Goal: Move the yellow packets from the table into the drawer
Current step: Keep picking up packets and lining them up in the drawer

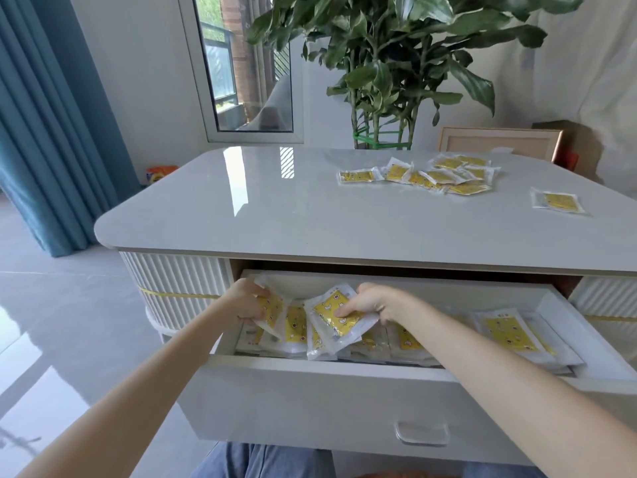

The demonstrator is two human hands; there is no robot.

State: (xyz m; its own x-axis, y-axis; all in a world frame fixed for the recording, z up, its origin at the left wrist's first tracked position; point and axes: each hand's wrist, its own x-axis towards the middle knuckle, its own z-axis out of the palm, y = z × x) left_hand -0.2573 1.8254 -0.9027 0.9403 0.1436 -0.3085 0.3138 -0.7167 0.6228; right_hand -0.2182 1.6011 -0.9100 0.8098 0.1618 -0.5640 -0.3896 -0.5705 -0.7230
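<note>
left hand (246, 301) grips packet (272, 310) | right hand (370, 303) grips packet (336, 315) | over open drawer (310, 401)

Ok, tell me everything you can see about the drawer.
The drawer is white, boxy and looks like painted wood, with a clear, shallow handle low on its plain front. It is pulled well out from under the grey tabletop, between ribbed white side panels. Inside, yellow packets in clear wrappers stand packed in a row. The left hand and right hand both reach in, each gripping a packet at its left end.
</note>
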